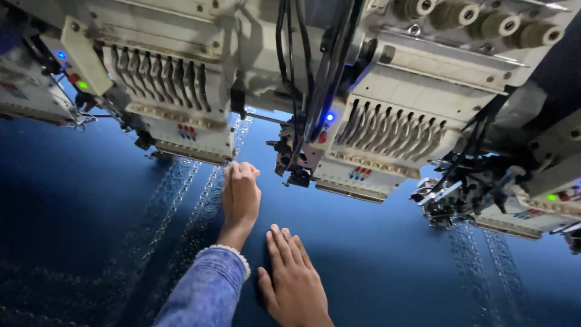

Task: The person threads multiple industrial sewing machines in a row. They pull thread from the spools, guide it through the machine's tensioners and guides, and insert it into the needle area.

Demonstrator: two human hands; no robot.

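My left hand (241, 197), in a blue denim sleeve with a white cuff, reaches forward to the lower right corner of an embroidery head (181, 130). Its fingers are curled under, so whether they hold anything is hidden. My right hand (293, 280) lies flat, palm down and fingers spread, on the dark blue fabric (375, 260) just behind the left wrist. Rows of shiny stitched chain pattern (181, 212) run down the fabric beneath the left head and beside my left arm.
A second embroidery head (381, 142) with a row of needle bars and a blue light hangs at centre right. Black cables (315, 72) drop between the heads. A third head (532, 200) stands at the right, with more stitched rows (484, 260) below it. Thread cones (490, 21) sit on top.
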